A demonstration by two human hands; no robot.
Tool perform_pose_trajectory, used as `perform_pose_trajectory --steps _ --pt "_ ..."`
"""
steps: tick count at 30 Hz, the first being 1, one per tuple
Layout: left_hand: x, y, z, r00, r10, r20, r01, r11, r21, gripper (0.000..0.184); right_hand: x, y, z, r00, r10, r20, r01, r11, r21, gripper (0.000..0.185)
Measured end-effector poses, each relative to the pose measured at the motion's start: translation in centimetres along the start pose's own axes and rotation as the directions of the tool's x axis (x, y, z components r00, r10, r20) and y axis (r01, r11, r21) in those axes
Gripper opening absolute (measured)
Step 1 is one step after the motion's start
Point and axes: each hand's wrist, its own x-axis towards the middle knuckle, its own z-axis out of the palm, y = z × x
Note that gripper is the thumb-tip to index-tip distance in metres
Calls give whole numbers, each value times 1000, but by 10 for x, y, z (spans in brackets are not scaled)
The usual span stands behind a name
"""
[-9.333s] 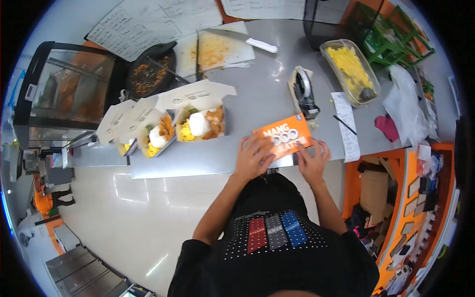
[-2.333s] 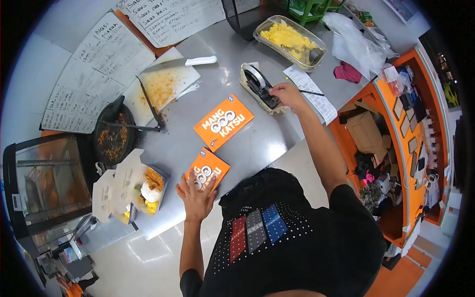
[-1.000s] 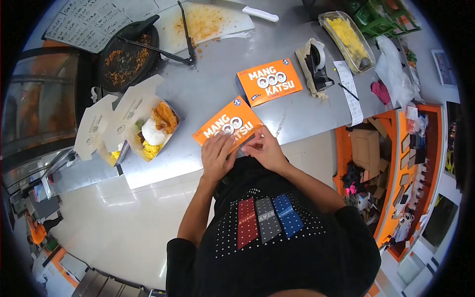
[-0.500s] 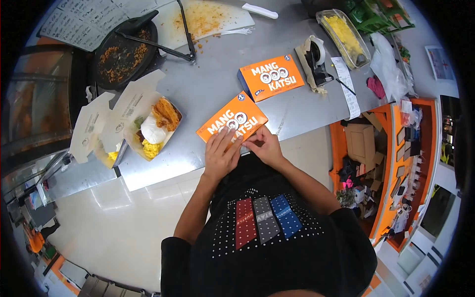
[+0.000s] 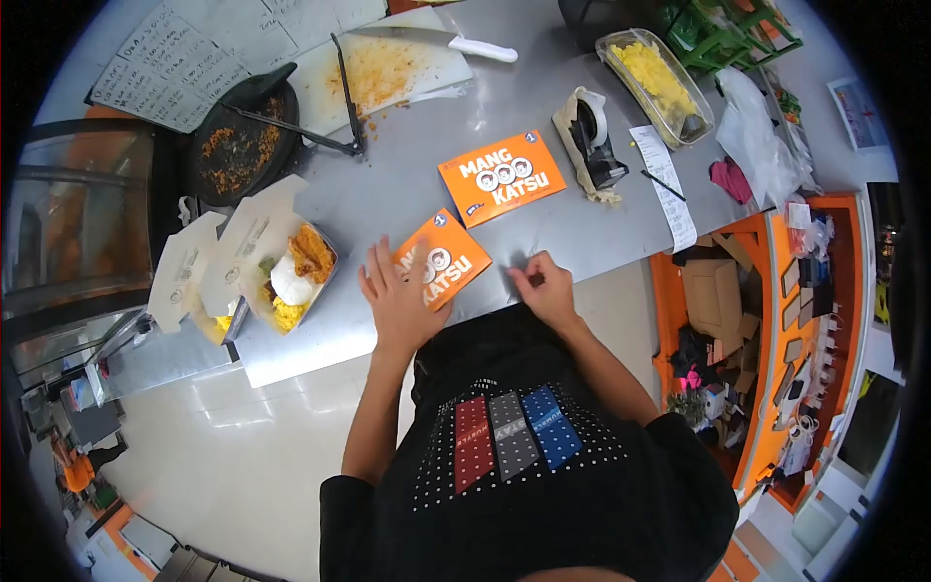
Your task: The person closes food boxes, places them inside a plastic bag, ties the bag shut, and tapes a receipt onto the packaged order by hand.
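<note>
My left hand (image 5: pixel 400 303) lies with fingers spread on the left part of an orange closed box (image 5: pixel 448 264) near the counter's front edge. Just right of that box, my right hand (image 5: pixel 545 291) is held with its fingers curled together; whatever is between the fingertips is too small to make out. A second closed orange box (image 5: pixel 504 178) lies behind the first, their corners close together. To its right stands a tape dispenser (image 5: pixel 593 145) on a cloth. On the left are two open food boxes, the nearer one (image 5: pixel 308 281) showing rice, egg and fried pieces.
A dark pan (image 5: pixel 242 145) with crumbs, black tongs (image 5: pixel 344 97) and a cutting board (image 5: pixel 388 78) with a white-handled knife (image 5: pixel 483 48) are at the back left. At the right are a tray of yellow food (image 5: pixel 659 82), a receipt (image 5: pixel 664 184) and a plastic bag (image 5: pixel 761 145).
My left hand has shifted to the left side of the nearer orange box and spread its fingers. My right hand has come away from that box's edge, to the right.
</note>
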Motion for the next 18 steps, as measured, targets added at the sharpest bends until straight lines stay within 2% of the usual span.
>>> perform_pose_trajectory --steps 3,4,8,11,15,18 --pt "4 -12 6 981 27 192 -11 996 -85 100 9 36 -27 996 37 -79 -37 999 6 31" --pt "6 -10 0 977 -3 212 27 994 -108 95 11 42 -40 994 49 -102 -47 999 24 30" --pt "26 15 -45 980 15 201 9 993 -121 100 24 57 -75 973 98 -207 -76 991 111 27" --pt "67 34 -53 988 112 109 -99 988 -119 98 36 77 -76 963 155 -221 -100 965 244 26" --pt "127 61 -39 976 212 43 -206 972 -110 98 49 80 -67 990 70 -119 -39 968 247 24" --pt "154 77 -10 976 206 72 -196 973 -122 97 60 54 -67 999 -12 -40 21 973 231 22"
